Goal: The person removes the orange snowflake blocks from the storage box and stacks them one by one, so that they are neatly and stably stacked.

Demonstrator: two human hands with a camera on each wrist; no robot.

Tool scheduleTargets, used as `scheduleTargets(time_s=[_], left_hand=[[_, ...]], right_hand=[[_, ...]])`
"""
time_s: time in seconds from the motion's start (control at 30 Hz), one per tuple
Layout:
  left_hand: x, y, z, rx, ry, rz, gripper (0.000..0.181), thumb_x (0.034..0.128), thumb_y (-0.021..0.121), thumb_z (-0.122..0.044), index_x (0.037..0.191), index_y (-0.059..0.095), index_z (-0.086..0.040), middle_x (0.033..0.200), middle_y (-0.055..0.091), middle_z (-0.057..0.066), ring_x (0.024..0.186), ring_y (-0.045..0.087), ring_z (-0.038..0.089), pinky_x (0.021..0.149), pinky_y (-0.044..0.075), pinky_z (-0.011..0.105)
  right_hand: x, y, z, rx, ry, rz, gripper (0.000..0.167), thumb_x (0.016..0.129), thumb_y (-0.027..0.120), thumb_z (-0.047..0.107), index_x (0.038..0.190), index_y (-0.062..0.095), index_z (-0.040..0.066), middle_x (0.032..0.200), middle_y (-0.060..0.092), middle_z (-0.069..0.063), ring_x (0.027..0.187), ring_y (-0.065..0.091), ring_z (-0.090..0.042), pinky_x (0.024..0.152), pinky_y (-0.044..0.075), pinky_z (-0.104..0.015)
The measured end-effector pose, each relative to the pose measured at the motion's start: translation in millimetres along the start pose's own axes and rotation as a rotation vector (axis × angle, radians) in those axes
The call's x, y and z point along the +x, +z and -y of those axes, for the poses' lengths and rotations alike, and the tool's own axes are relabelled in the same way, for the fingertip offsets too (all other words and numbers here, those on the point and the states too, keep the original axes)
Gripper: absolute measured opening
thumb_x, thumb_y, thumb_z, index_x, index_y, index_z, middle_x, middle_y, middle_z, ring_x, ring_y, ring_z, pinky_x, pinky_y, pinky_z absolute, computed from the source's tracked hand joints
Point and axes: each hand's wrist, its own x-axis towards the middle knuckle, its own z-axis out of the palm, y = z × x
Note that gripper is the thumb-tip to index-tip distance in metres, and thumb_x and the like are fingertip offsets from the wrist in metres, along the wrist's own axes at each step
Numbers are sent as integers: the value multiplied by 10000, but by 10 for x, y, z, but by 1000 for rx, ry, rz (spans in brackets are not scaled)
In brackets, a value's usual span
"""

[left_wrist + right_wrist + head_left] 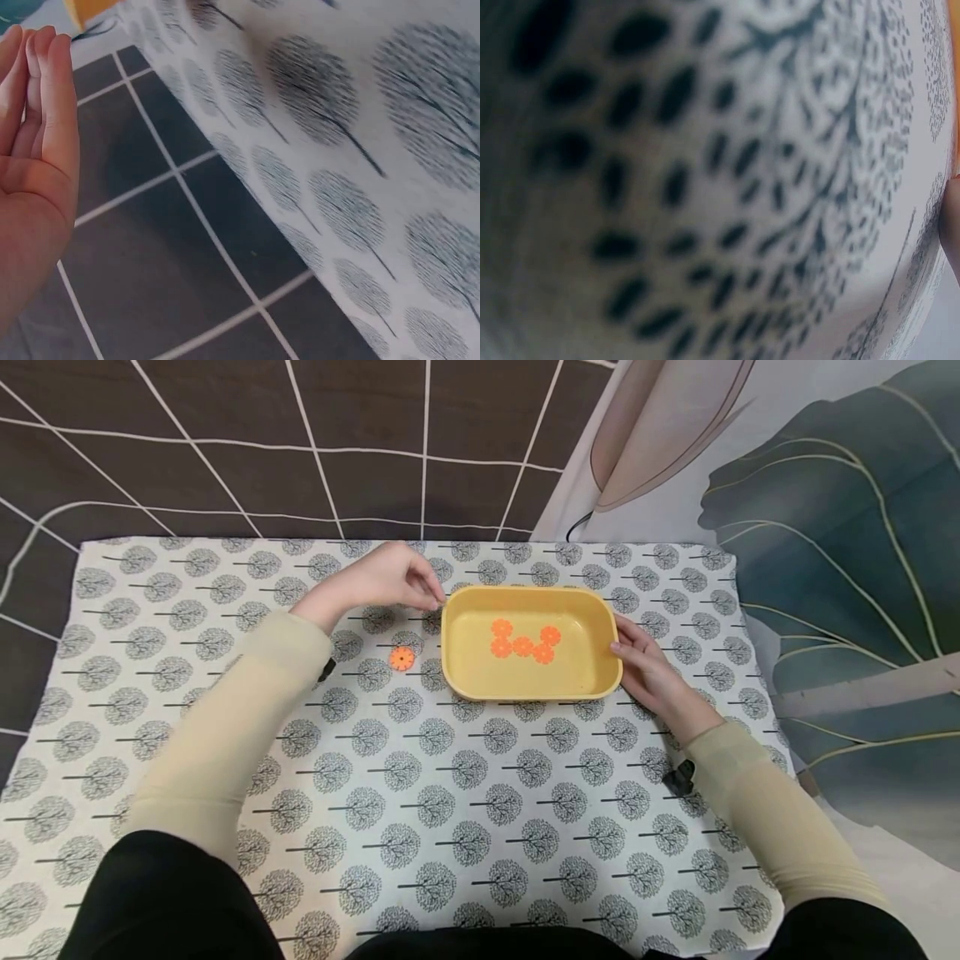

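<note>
A shallow yellow plastic basin (pixel 532 687) stands on the tree-print cloth. Several small orange flower-shaped pieces (pixel 522 646) lie flat on its bottom. My right hand (pixel 651 672) grips the basin's right end, thumb over the rim and fingers outside. At the far left corner, the fingertips of my left hand (pixel 386 578) meet at the rim and seem to pinch it. The left wrist view shows the left fingers (pixel 56 105) close together, with a yellow corner of the basin (pixel 88 10) beyond. One orange round flower-shaped piece (pixel 402 658) lies on the cloth left of the basin.
The white cloth (pixel 420 893) with grey trees covers the table. Dark tiles (pixel 360 410) with white lines lie beyond its far edge. A leaf-patterned curtain (pixel 832 568) hangs at the right. Cloth blurs most of the right wrist view.
</note>
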Motion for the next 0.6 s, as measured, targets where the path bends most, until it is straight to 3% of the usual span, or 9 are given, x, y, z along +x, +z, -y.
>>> scheduleTargets(time_s=[0.27,0.4,0.6], left_hand=[[200,138,-197,-8,82,-11,161,900,809,-11,1060,802,11,1075,810,168,857,746,109,785,611,142],[292,243,-255,-36,96,0,169,908,800,10,1076,792,17,1101,799,189,938,764,206,834,624,174],[421,405,-289,-80,95,2,212,911,785,40,1123,778,37,1140,796,197,1003,773,252,892,633,215]], right_hand=[[-4,-13,0,2,2,2,525,1072,497,-38,1576,377,51,1510,547,-8,1303,610,-140,1124,524,-235],[1,-8,-3,3,7,-2,525,1071,497,-39,1576,394,62,1515,548,-5,1307,610,-140,1121,527,-236],[8,-3,-5,20,9,-5,497,1069,492,-52,1544,442,83,1504,563,-8,1300,616,-147,1117,532,-242]])
